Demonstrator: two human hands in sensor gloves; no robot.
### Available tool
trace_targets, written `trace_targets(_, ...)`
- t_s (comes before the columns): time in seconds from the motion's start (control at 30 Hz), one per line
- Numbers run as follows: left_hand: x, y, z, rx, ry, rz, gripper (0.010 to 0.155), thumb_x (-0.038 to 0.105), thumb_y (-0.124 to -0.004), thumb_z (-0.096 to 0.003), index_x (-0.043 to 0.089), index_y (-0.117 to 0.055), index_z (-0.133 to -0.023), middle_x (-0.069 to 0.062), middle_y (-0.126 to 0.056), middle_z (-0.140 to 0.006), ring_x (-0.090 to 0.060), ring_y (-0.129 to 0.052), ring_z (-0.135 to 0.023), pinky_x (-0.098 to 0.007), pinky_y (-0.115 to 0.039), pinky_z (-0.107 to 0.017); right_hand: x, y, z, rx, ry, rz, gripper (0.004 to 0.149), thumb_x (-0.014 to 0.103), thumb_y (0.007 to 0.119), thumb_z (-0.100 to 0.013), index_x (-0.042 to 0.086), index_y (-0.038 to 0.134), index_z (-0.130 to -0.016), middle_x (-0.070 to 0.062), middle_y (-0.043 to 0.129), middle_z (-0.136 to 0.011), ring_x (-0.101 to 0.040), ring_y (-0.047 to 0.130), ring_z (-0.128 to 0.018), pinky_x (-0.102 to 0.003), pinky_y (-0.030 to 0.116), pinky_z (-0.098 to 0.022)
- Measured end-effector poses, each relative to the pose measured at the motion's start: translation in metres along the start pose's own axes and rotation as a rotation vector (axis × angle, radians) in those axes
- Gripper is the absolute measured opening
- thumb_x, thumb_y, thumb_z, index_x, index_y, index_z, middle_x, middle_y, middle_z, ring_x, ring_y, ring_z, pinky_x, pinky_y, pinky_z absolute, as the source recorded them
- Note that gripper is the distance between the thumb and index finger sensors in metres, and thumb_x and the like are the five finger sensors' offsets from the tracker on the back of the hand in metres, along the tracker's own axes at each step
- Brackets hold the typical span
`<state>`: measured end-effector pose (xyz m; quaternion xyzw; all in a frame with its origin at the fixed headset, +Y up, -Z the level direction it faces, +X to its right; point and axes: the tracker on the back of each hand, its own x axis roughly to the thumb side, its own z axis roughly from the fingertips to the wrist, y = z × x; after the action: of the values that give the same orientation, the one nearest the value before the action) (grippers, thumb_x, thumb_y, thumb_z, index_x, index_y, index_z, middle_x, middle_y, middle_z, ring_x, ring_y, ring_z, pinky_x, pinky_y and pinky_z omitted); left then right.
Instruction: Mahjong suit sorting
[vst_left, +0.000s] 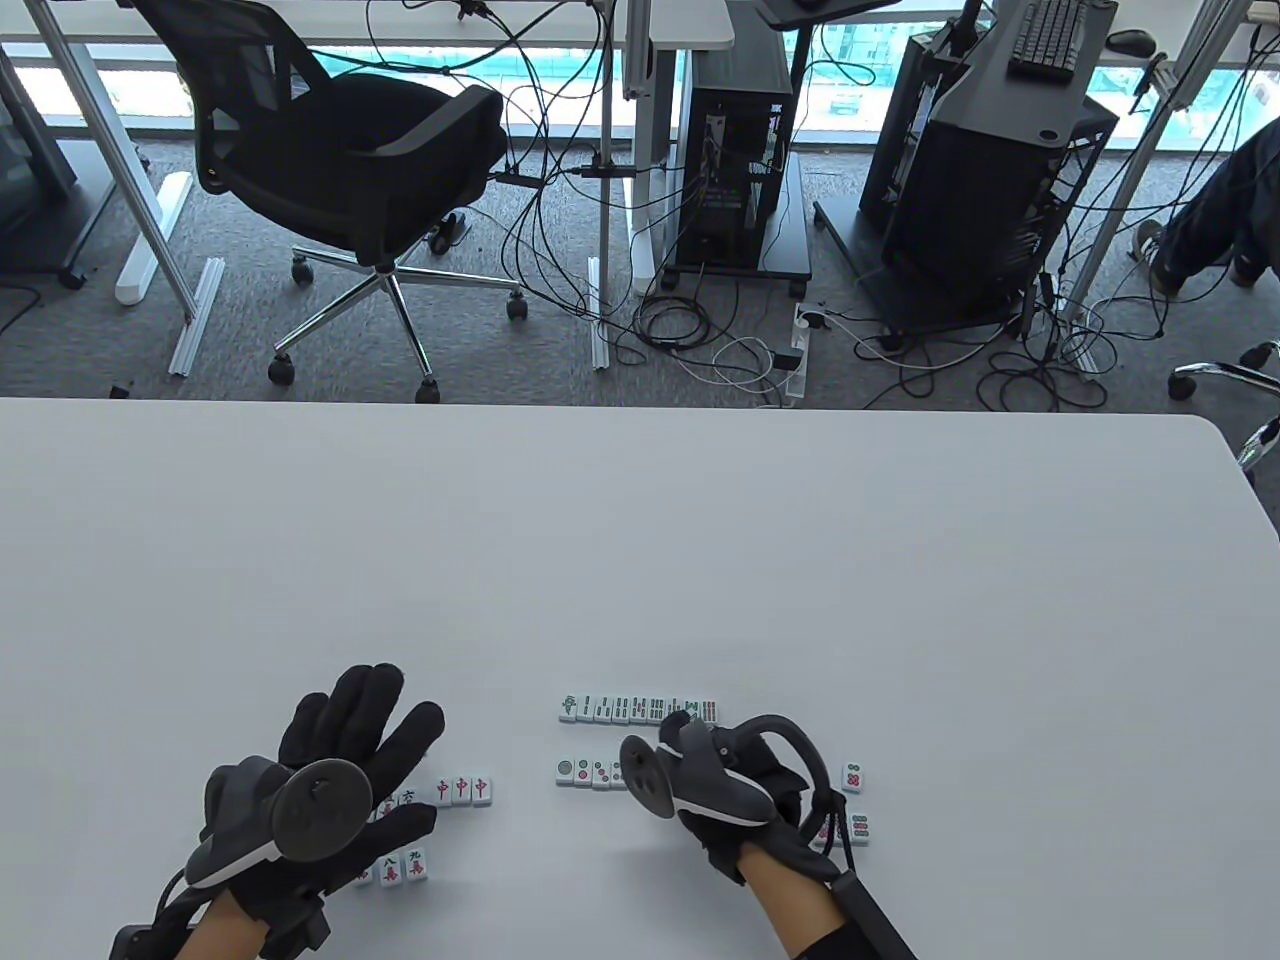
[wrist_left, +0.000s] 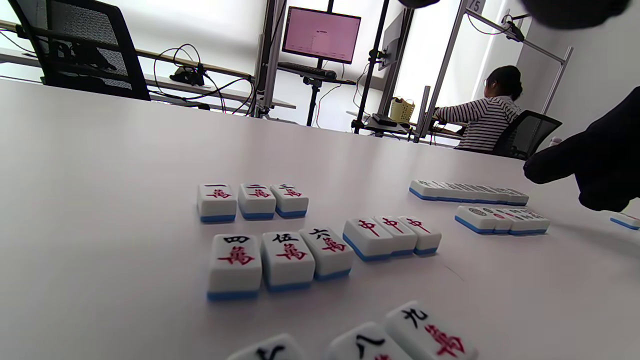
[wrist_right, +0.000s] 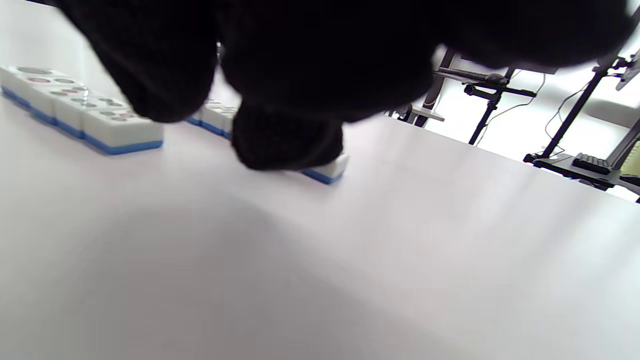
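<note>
Mahjong tiles, small white blocks with blue backs, lie face up in groups on my white tabletop (vst_left: 640, 520), so I judge the sorting mostly done. On the left, the character tiles (wrist_left: 285, 257) form short rows of 3, with 3 red-dragon tiles (wrist_left: 392, 235) just beside them. Further right, a long row of bamboo tiles (vst_left: 640, 708) sits above a shorter row of circle tiles (vst_left: 590, 771). Still loose are 2 circle tiles (vst_left: 855, 800) on the far right. My left hand (vst_left: 330, 770) hovers flat, fingers spread, holding nothing. My right hand (vst_left: 730, 790) presses a fingertip on 1 tile (wrist_right: 327, 170); its suit I cannot tell.
</note>
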<state>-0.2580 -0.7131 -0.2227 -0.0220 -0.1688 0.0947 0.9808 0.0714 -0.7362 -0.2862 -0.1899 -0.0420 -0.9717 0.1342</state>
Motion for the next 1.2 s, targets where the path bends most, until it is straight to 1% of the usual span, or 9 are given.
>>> trace_targets(0.13, 0.000, 0.000, 0.000, 0.003, -0.001, -0.003, 0.081, 0.071, -0.064, -0.0366, 0.044, -0.034, -0.107, 0.013, 0.002, -0.113, -0.021, -0.005, -0.114, -0.058, -0.019, -0.082, -0.043, 0.002, 0.010, 0.019, 0.134, 0.005, 0.063, 0.038, 0.082, -0.037, 0.012, 0.070, -0.093, -0.003, 0.098, -0.047, -0.011, 0.092, -0.016, -0.030, 0.085, -0.013)
trace_targets(0.23, 0.000, 0.000, 0.000, 0.003, 0.000, -0.003, 0.081, 0.071, -0.064, -0.0366, 0.044, -0.034, -0.107, 0.013, 0.002, -0.113, -0.021, -0.005, -0.114, -0.058, -0.019, -0.082, -0.075, 0.012, 0.020, 0.065, 0.231, -0.001, 0.061, 0.037, 0.082, -0.038, 0.014, 0.070, -0.093, -0.003, 0.098, -0.048, -0.011, 0.092, -0.017, -0.030, 0.085, -0.014)
trace_targets(0.33, 0.000, -0.001, 0.000, 0.002, -0.001, -0.005, 0.081, 0.071, -0.064, -0.0366, 0.044, -0.034, -0.107, 0.013, 0.002, -0.113, -0.021, -0.005, -0.114, -0.058, -0.019, -0.082, -0.097, 0.028, 0.029, 0.154, 0.297, 0.006, 0.059, 0.035, 0.082, -0.038, 0.015, 0.071, -0.093, -0.003, 0.098, -0.048, -0.011, 0.092, -0.017, -0.030, 0.085, -0.014)
trace_targets(0.4, 0.001, -0.001, 0.000, -0.001, -0.002, -0.010, 0.081, 0.071, -0.064, -0.0366, 0.044, -0.034, -0.107, 0.013, 0.002, -0.113, -0.021, -0.005, -0.114, -0.058, -0.019, -0.082, -0.104, 0.037, 0.033, 0.190, 0.311, 0.007, 0.060, 0.034, 0.083, -0.038, 0.015, 0.070, -0.093, -0.003, 0.098, -0.048, -0.011, 0.092, -0.017, -0.030, 0.085, -0.014)
trace_targets(0.53, 0.001, -0.002, 0.000, -0.009, 0.001, -0.013, 0.081, 0.071, -0.064, -0.0366, 0.044, -0.034, -0.107, 0.013, 0.002, -0.113, -0.021, -0.005, -0.114, -0.058, -0.019, -0.082, -0.110, 0.046, 0.036, 0.203, 0.325, -0.004, 0.060, 0.034, 0.083, -0.037, 0.015, 0.070, -0.093, -0.003, 0.098, -0.048, -0.010, 0.092, -0.017, -0.030, 0.086, -0.014)
trace_targets(0.8, 0.001, -0.002, 0.000, -0.013, 0.006, -0.013, 0.081, 0.071, -0.064, -0.0366, 0.044, -0.034, -0.107, 0.013, 0.002, -0.113, -0.021, -0.005, -0.114, -0.058, -0.019, -0.082, -0.106, 0.058, 0.027, 0.254, 0.316, 0.013, 0.061, 0.034, 0.084, -0.037, 0.015, 0.070, -0.093, -0.002, 0.098, -0.048, -0.010, 0.092, -0.017, -0.029, 0.085, -0.014)
trace_targets(0.9, 0.000, -0.003, 0.000, -0.012, 0.006, -0.011, 0.081, 0.071, -0.064, -0.0366, 0.044, -0.034, -0.107, 0.013, 0.002, -0.113, -0.021, -0.005, -0.114, -0.058, -0.019, -0.082, -0.103, 0.060, 0.025, 0.203, 0.299, 0.036, 0.059, 0.033, 0.085, -0.036, 0.012, 0.073, -0.089, -0.001, 0.098, -0.045, -0.009, 0.091, -0.014, -0.029, 0.085, -0.012)
trace_targets(1.07, 0.001, -0.003, 0.000, -0.011, 0.004, -0.012, 0.081, 0.071, -0.064, -0.0366, 0.044, -0.034, -0.107, 0.013, 0.002, -0.113, -0.021, -0.006, -0.114, -0.058, -0.019, -0.082, -0.100, 0.057, 0.024, 0.193, 0.280, 0.018, 0.058, 0.034, 0.087, -0.034, 0.010, 0.078, -0.086, -0.002, 0.099, -0.042, -0.009, 0.091, -0.012, -0.029, 0.084, -0.010)
trace_targets(1.2, 0.000, -0.003, -0.001, -0.010, 0.004, -0.009, 0.081, 0.071, -0.064, -0.0366, 0.044, -0.034, -0.107, 0.013, 0.002, -0.113, -0.021, -0.005, -0.114, -0.058, -0.019, -0.082, -0.085, 0.044, 0.022, 0.102, 0.250, -0.003, 0.058, 0.035, 0.087, -0.034, 0.007, 0.079, -0.084, -0.002, 0.099, -0.041, -0.009, 0.090, -0.011, -0.028, 0.084, -0.009)
